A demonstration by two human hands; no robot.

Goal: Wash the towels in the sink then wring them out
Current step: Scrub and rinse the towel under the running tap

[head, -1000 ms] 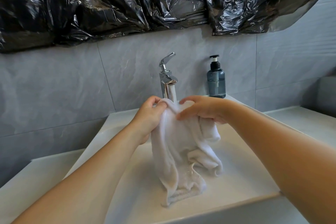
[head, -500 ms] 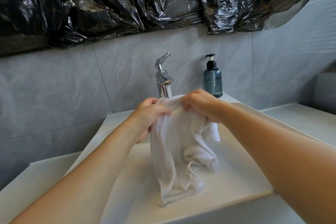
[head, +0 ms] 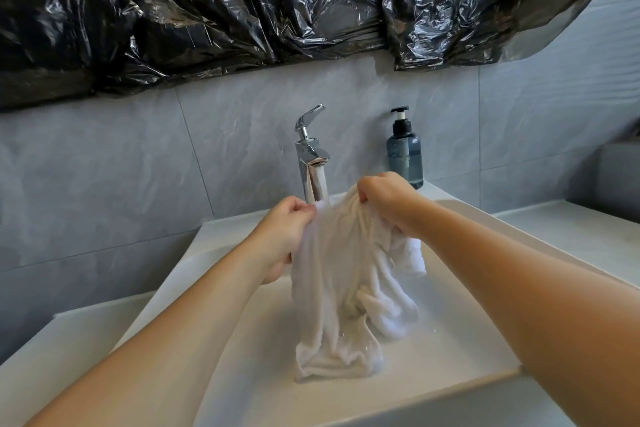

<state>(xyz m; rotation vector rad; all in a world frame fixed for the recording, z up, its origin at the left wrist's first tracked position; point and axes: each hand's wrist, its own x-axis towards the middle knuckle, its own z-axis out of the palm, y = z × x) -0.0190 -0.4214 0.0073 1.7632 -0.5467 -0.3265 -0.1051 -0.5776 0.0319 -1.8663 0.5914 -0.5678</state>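
Note:
A wet white towel hangs over the white sink basin, its lower end bunched on the basin floor. My left hand grips its upper left edge and my right hand grips its upper right edge, both with curled fingers, and the top is stretched between them. The chrome faucet stands just behind the hands with its lever raised. A stream of water falls from the spout onto the top of the towel.
A blue-grey soap pump bottle stands on the sink's back right corner. White counter runs on both sides of the basin. Grey tiles cover the wall, with crumpled black plastic sheeting hanging above.
My right hand has curled round the towel's top and lifted it up and to the right. The towel now hangs more spread out under the running water.

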